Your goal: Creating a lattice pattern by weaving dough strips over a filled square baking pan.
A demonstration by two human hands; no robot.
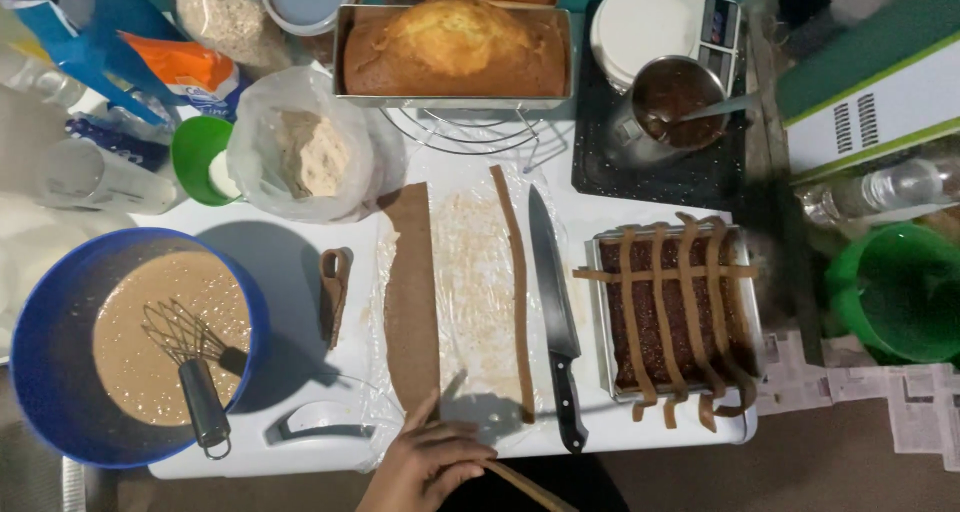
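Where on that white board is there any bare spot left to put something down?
Bare board shows between the blue bowl and the small dough scrap. A narrow strip lies between the knife and the baking tin. The back edge is crowded with bags, cake and scale.

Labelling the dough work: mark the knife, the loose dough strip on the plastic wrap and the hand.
knife (549, 272), head view, middle of the blade.
dough strip (515, 292), head view, midway along its length.
hand (425, 467), head view, back of the hand.
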